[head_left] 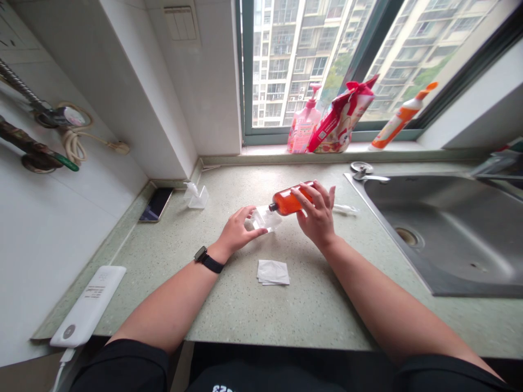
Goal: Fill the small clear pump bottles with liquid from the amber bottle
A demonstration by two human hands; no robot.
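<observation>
My right hand is wrapped round an orange-amber bottle with a black threaded neck and no cap on it. The bottle is tipped nearly flat, its mouth pointing left, over a clear plastic container. Thumb and fingers of my left hand grip that container from its left side. Whether liquid is flowing between the two I cannot tell. A clear pump bottle stands further left on the counter. Just right of my right hand lies a clear pump top with a tube. A folded white tissue lies in front of my hands.
At the right is a steel sink with a drain lid by its corner. A phone and a white power bank lie left. A pink pump bottle, a red bag and an orange-white bottle line the windowsill.
</observation>
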